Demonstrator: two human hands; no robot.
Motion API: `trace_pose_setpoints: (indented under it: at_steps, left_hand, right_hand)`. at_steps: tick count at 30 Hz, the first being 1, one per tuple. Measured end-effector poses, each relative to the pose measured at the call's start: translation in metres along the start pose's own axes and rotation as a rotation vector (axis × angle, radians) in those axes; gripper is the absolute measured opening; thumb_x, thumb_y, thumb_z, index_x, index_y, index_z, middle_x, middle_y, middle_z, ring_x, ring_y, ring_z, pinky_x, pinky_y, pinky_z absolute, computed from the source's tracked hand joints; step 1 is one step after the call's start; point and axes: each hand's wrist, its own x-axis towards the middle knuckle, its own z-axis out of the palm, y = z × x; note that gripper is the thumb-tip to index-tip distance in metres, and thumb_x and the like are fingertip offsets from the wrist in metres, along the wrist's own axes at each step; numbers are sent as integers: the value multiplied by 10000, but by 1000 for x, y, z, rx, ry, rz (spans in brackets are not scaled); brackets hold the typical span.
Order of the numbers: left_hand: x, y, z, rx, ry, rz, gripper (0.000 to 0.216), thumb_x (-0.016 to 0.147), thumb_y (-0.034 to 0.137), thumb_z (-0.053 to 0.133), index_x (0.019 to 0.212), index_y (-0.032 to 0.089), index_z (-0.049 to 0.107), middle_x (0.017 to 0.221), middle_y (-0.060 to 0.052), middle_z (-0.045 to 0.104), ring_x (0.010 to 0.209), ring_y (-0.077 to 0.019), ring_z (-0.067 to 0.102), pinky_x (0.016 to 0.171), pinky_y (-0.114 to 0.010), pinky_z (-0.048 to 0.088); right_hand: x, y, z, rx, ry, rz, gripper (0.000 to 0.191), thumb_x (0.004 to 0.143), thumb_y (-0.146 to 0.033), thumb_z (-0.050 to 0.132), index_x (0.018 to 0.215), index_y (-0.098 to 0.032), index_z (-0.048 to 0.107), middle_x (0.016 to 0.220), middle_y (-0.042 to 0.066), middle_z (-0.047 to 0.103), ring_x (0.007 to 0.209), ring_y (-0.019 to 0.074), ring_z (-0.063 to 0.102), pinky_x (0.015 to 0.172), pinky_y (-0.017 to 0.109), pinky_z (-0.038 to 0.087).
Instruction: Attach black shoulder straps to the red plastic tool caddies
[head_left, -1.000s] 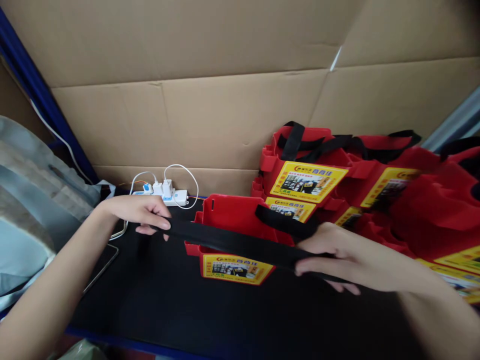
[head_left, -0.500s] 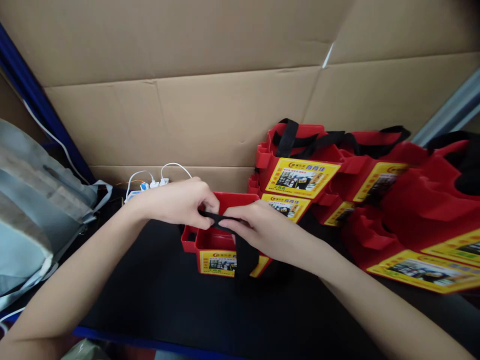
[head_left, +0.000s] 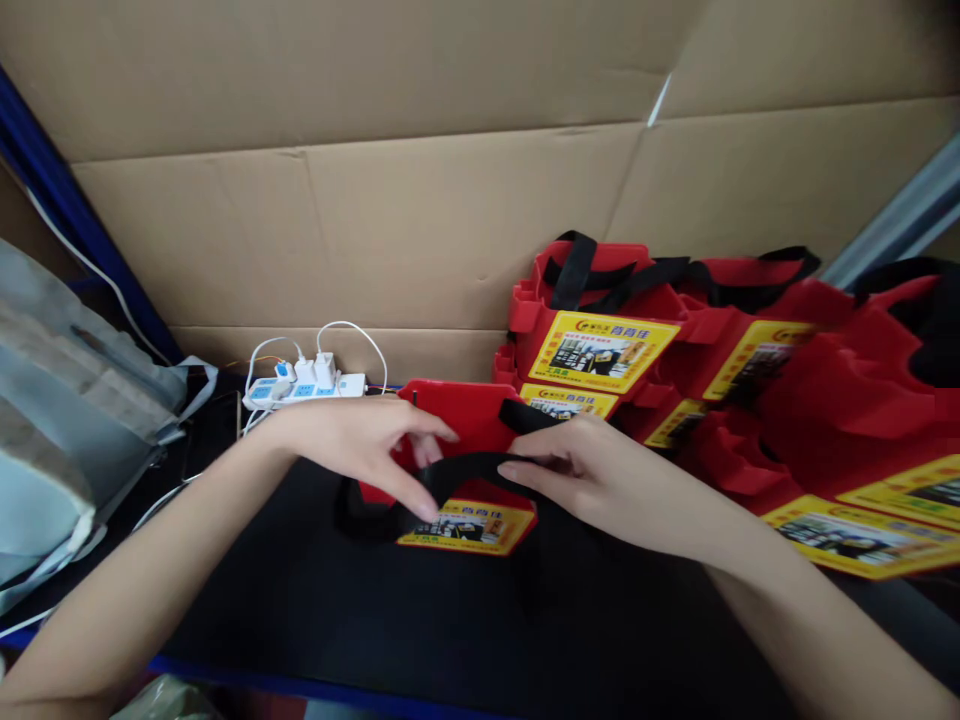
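A red plastic tool box [head_left: 461, 408] with a yellow printed label [head_left: 472, 528] stands on the black tabletop in front of me. Across its opening runs a black webbing strap [head_left: 471, 468], with a loop hanging past the left side. My right hand [head_left: 581, 465] pinches this strap between thumb and fingers over the box's right part. My left hand [head_left: 364, 445] is at the left of the opening, thumb and fingers spread apart, the thumb against or just beside the strap. The hands and strap hide much of the box's inside.
Several similar red tool boxes [head_left: 517, 320] with black straps are stacked on the right. A white power strip [head_left: 349, 384] with plugs and cables lies behind my left forearm. A grey-blue bag [head_left: 45, 420] stands at far left. A cardboard wall [head_left: 375, 240] rises behind.
My hands have moved apart; the left fingers have opened from their grip on the strap. My right hand has shifted right, still pinching the strap, which now arches across the box's front.
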Motion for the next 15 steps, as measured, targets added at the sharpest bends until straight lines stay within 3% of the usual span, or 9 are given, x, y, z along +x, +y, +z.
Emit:
trace_pose_setpoints:
  at_steps: [2,4,6,8,11,15]
  left_hand:
    - [13,6,7,-62,4,59,308,738,387,637,887,118,642,779,-44,668,633,-115,572,567,-198,408]
    - [16,2,9,-192,-74,72,282,802,367,566,702,112,635,644,-38,651,555,-100,552,540,-197,407]
    - [7,-14,9,-338,-187,27,277,837,336,528,722,114,645,532,-26,615,473,-86,526,511,-192,399]
    - [-9,-35,8,-430,-234,-44,257,859,319,501,871,115,658,448,-2,569,400,-74,495,466,-180,367]
    - [-39,-65,2,-389,-136,-117,272,877,312,474,869,118,664,466,-20,592,424,-72,528,467,-162,361]
    - [-71,-77,-16,-191,-45,-217,274,854,309,511,736,115,665,598,-55,648,531,-93,597,534,-163,427]
  right_hand:
    - [3,-5,-4,8,-39,-14,348,859,-319,415,576,-144,516,513,-27,406,478,71,312,447,200,263]
    - [-1,-5,-9,21,-71,-20,360,864,-336,410,590,-147,546,519,-23,437,476,74,350,449,203,280]
    - [-12,3,-14,54,-76,8,377,854,-387,430,597,-152,573,528,-13,476,480,84,402,456,210,314]
    - [-26,16,-18,103,-39,81,384,819,-448,477,586,-161,583,521,-2,505,482,103,452,461,223,355]
    - [-49,39,-22,175,18,224,377,772,-519,509,614,-193,613,518,28,546,490,149,510,442,254,398]
    - [-73,60,-29,153,-122,293,315,806,-468,482,668,-243,653,570,83,614,529,194,581,473,291,472]
